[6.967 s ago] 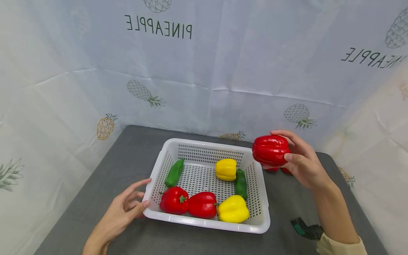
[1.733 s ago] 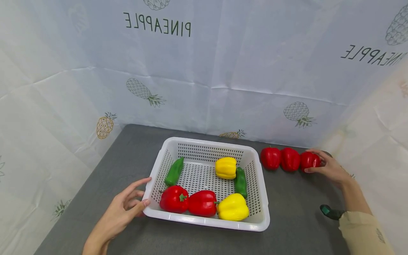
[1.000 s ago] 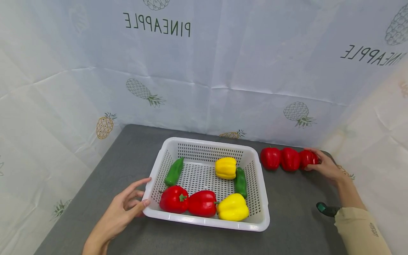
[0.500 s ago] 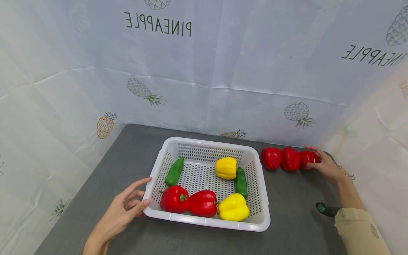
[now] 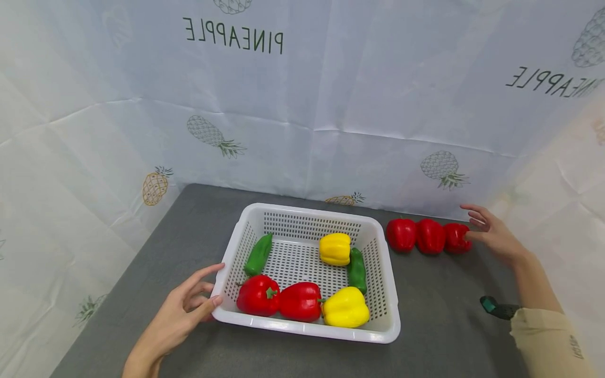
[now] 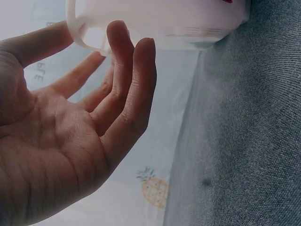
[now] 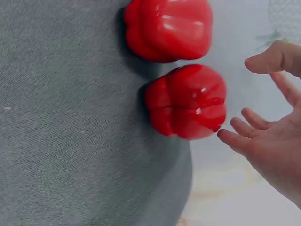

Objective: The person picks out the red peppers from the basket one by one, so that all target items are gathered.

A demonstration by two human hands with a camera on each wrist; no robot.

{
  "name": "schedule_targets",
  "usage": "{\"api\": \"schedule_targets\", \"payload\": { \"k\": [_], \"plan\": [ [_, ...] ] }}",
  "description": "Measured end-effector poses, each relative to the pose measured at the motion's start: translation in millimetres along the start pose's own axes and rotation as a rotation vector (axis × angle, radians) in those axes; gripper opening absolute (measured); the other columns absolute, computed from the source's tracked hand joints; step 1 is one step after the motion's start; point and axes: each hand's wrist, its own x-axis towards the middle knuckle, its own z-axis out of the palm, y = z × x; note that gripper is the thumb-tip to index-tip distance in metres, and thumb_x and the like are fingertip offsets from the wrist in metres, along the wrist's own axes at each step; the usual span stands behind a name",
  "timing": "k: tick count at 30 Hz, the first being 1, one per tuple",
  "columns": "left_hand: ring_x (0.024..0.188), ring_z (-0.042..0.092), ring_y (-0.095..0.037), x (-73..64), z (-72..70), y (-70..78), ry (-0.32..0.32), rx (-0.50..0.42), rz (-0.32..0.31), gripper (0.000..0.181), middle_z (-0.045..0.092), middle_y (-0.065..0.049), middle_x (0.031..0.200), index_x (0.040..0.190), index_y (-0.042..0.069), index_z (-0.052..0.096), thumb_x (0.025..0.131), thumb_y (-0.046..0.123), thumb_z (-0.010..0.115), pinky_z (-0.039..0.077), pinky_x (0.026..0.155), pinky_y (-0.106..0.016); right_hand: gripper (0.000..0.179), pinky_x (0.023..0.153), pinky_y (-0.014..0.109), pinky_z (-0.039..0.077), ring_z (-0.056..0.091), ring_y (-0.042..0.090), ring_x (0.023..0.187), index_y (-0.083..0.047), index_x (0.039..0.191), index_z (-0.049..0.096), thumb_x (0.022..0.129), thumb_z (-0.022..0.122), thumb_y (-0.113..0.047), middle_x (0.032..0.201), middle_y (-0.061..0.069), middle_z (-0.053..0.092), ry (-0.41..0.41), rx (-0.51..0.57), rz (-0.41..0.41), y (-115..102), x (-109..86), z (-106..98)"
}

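Observation:
In the head view, my left hand touches the left rim of a white perforated plastic basket with index finger and thumb. The left wrist view shows its other fingers loosely bent near the basket's outside wall. Beyond the basket, three red bell peppers stand in a row: left, middle and right. My right hand is beside the right pepper, fingers spread and holding nothing. In the right wrist view, a fingertip is close to that pepper; contact is hard to tell.
Inside the basket lie two red bell peppers, two yellow bell peppers and two long green peppers. A pineapple-print curtain hangs behind the grey table.
A red bell pepper held above the basket's right rim earlier now stands at the row's right end. My right hand has let go and drawn back right. The left hand stays put.

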Motion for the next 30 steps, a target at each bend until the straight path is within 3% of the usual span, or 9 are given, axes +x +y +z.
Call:
{"api": "schedule_targets", "payload": {
  "k": [7, 10, 12, 15, 19, 30],
  "plan": [
    [0.087, 0.077, -0.016, 0.2, -1.2, 0.1, -0.002, 0.002, 0.003, 0.072, 0.073, -0.022, 0.132, 0.164, 0.018, 0.042, 0.101, 0.022, 0.077, 0.062, 0.077, -0.030, 0.077, 0.091, 0.001, 0.046, 0.015, 0.053, 0.166, -0.030, 0.170, 0.029, 0.107, 0.060, -0.001, 0.183, 0.003, 0.016, 0.005, -0.041, -0.091, -25.6, -0.9, 3.7],
    [0.086, 0.077, -0.016, 0.2, -1.3, -0.1, -0.006, -0.002, 0.003, 0.072, 0.073, -0.023, 0.132, 0.164, 0.018, 0.042, 0.101, 0.022, 0.077, 0.062, 0.077, -0.030, 0.078, 0.096, 0.002, 0.045, 0.026, 0.024, 0.166, -0.028, 0.170, 0.029, 0.106, 0.064, -0.002, 0.180, 0.003, 0.022, 0.004, -0.040, -0.125, -40.3, -0.4, 7.7],
    [0.086, 0.077, -0.016, 0.1, -1.4, -0.4, -0.008, -0.006, 0.005, 0.072, 0.073, -0.023, 0.132, 0.164, 0.017, 0.042, 0.102, 0.021, 0.076, 0.063, 0.077, -0.030, 0.079, 0.098, 0.002, 0.044, 0.033, 0.003, 0.155, -0.028, 0.170, 0.029, 0.105, 0.067, -0.004, 0.177, 0.002, 0.025, 0.001, -0.038, -0.146, -51.3, 0.1, 11.4],
    [0.086, 0.077, -0.016, -0.1, -1.2, -0.7, -0.009, -0.009, 0.005, 0.072, 0.073, -0.022, 0.131, 0.164, 0.017, 0.042, 0.102, 0.022, 0.076, 0.062, 0.077, -0.030, 0.081, 0.100, 0.003, 0.044, 0.035, -0.012, 0.140, -0.026, 0.170, 0.030, 0.103, 0.069, -0.003, 0.173, -0.002, 0.031, -0.011, -0.038, -0.186, -69.5, 1.2, 18.1],
    [0.085, 0.076, -0.016, -0.4, -1.3, -1.2, -0.009, -0.010, 0.004, 0.072, 0.073, -0.022, 0.130, 0.165, 0.017, 0.041, 0.102, 0.022, 0.076, 0.062, 0.077, -0.030, 0.083, 0.102, 0.002, 0.044, 0.039, -0.010, 0.140, -0.021, 0.168, 0.033, 0.098, 0.072, 0.001, 0.167, -0.011, 0.037, -0.026, -0.030, -0.237, -96.2, 0.8, 29.9],
    [0.085, 0.077, -0.015, -0.8, -0.9, -1.4, -0.006, -0.010, 0.014, 0.072, 0.073, -0.022, 0.131, 0.164, 0.017, 0.041, 0.102, 0.021, 0.076, 0.062, 0.077, -0.030, 0.087, 0.107, 0.003, 0.043, 0.044, -0.004, 0.146, -0.006, 0.164, 0.039, 0.088, 0.077, 0.014, 0.161, -0.015, 0.045, -0.061, -0.070, -0.421, -154.6, -2.9, 61.8]
  ]
}}
